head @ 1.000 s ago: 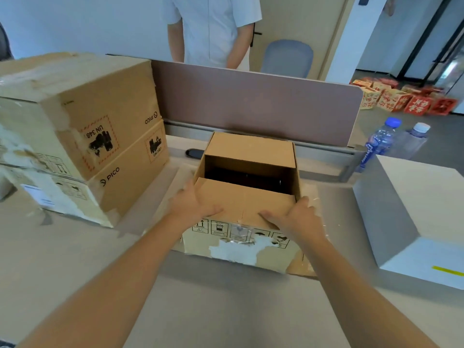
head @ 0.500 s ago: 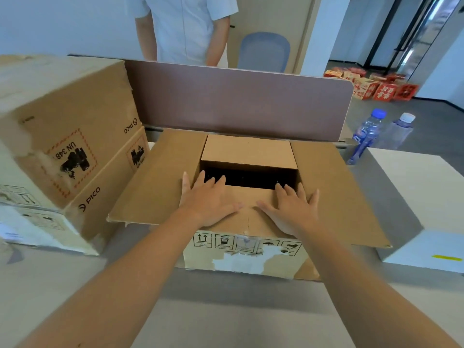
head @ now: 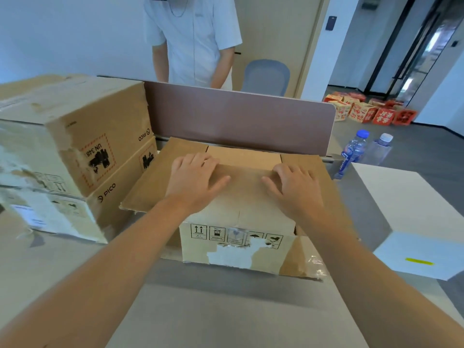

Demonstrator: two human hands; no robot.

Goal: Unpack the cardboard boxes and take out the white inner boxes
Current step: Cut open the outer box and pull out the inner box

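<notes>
A: How far were you?

B: 1 white box [head: 411, 222] sat out, right of your right hand [head: 292, 189]. Both hands lay apart, fingers flat, on the flaps of the open carton [head: 238, 237]. 2 taped cartons [head: 72, 156], left of your left hand [head: 193, 179], looked unopened.

A: The surroundings?

B: A grey desk [head: 226, 310], a brown divider [head: 241, 119], 2 bottles [head: 351, 154], someone standing beyond.

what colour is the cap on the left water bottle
Blue; the left water bottle's cap shows clearly in the head view, right of the divider.
</notes>
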